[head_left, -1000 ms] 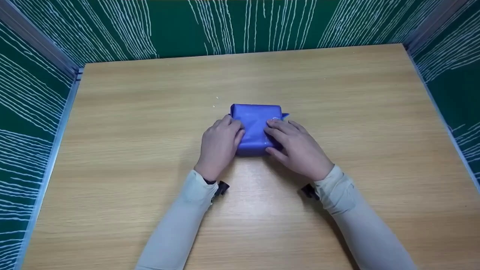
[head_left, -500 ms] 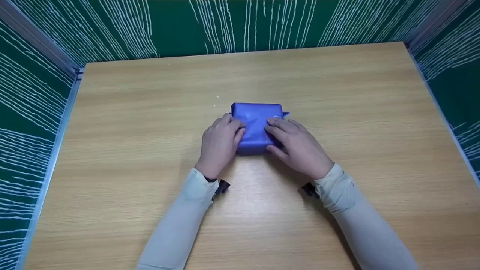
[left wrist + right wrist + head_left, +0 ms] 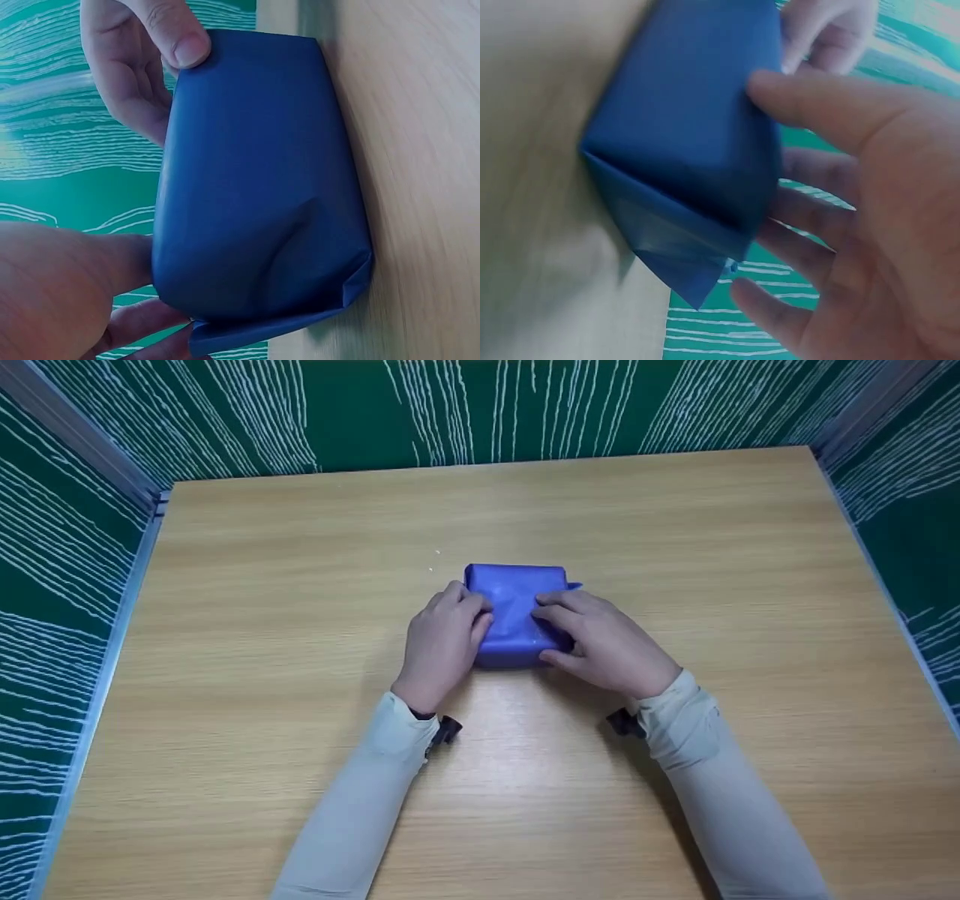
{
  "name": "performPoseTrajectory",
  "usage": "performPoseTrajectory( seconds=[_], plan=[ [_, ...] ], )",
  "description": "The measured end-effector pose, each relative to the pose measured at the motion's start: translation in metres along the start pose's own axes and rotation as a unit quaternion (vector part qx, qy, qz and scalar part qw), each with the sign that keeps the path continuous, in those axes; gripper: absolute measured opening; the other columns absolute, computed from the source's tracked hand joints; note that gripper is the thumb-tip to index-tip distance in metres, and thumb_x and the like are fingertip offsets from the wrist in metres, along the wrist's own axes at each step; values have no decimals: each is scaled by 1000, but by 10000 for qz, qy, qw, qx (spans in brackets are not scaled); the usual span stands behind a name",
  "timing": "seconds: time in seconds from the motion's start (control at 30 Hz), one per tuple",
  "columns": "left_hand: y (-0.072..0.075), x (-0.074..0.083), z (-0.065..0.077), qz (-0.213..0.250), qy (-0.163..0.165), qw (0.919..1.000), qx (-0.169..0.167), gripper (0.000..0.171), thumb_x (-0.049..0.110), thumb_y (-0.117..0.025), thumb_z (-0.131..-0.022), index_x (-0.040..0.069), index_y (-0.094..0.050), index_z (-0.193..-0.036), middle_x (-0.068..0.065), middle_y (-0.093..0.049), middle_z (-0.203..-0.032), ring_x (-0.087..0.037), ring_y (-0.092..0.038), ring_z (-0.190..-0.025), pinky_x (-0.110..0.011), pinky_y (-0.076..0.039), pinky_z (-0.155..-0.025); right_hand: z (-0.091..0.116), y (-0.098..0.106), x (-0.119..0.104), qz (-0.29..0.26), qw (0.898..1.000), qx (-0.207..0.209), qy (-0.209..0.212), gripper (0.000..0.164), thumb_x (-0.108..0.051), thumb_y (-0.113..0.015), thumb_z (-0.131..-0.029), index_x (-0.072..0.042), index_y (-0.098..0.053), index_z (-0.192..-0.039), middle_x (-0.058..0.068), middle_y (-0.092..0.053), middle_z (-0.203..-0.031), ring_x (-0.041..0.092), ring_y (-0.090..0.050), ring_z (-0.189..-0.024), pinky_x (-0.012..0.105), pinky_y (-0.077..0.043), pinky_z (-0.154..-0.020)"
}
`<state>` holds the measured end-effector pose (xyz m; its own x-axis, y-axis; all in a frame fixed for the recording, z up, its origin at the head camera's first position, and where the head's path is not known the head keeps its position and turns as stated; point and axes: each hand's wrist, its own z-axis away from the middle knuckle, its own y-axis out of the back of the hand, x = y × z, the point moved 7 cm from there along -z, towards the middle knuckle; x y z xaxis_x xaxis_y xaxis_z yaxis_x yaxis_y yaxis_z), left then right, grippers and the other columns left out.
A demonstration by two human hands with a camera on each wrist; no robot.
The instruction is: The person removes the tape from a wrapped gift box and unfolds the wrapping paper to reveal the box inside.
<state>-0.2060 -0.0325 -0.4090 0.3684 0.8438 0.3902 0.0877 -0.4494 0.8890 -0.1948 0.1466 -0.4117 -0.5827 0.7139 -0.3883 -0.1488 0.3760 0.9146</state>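
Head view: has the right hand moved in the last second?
Yes, slightly: against the wooden table, the right hand, at the blue package, has shifted rightward and toward the table's far edge, most clearly at the wrist.

The head camera looks forward and down from high, over the table [image 3: 487, 795] to the far green wall [image 3: 345, 412]. Both wrist cameras, turned sideways, look forward from low and close; they share the near side of the blue package [image 3: 514, 622], one seen from its left, the other from its right.
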Motion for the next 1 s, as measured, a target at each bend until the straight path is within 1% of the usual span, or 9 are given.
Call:
performPoseTrajectory(
  seconds=[0.1, 0.23, 0.5, 0.67, 0.87, 1.0],
  plan=[
    [0, 0, 0, -42, 3, 10000, -10, 19, 27, -65, -103, 13, -75, -111, -7, -64, -106, -25, -67, -94, -44, -59, -74, -3, 0, 4, -207, 9998, 33, 77, 51, -32, -81, -91, -6, -66, -133, 14, -58, -144, 35, -56, -130, 52, -44, -110],
    [0, 0, 1, -54, -8, 10000, -35, 20, 27, -65, -103, 11, -75, -111, -8, -64, -106, -26, -66, -95, -44, -59, -74, -2, -3, 9, -320, 9995, -14, 66, 51, -33, -80, -93, -8, -65, -135, 11, -56, -146, 32, -53, -132, 51, -44, -112],
    [-2, 2, 0, -77, -67, 9999, -2, 20, 26, -65, -104, 10, -74, -110, -7, -63, -104, -25, -65, -94, -43, -58, -74, 0, -3, 9, -290, 9996, -21, -25, 52, -34, -79, -93, -10, -64, -136, 10, -56, -146, 31, -51, -134, 52, -45, -111],
    [-2, 3, -2, -52, -109, 9999, 78, 18, 26, -66, -103, 10, -74, -107, -7, -63, -103, -25, -65, -93, -42, -58, -74, -1, -3, 8, -226, 9997, -1, -93, 51, -33, -79, -93, -9, -63, -136, 10, -56, -146, 31, -50, -134, 52, -45, -111],
    [-3, 2, 1, -55, -9, 9999, 130, 16, 25, -65, -103, 11, -72, -102, -6, -63, -101, -24, -65, -90, -42, -57, -71, 1, -6, 7, -193, 9997, -77, -149, 50, -32, -78, -94, -9, -63, -136, 11, -55, -147, 33, -50, -135, 55, -46, -109],
    [0, 2, 1, -102, 32, 9995, 304, 16, 26, -67, -102, 11, -72, -99, -5, -64, -97, -24, -66, -86, -42, -58, -68, 0, -6, 6, -146, 9997, -49, -164, 51, -32, -77, -94, -8, -63, -136, 12, -56, -147, 33, -50, -135, 54, -46, -109]
  ],
)
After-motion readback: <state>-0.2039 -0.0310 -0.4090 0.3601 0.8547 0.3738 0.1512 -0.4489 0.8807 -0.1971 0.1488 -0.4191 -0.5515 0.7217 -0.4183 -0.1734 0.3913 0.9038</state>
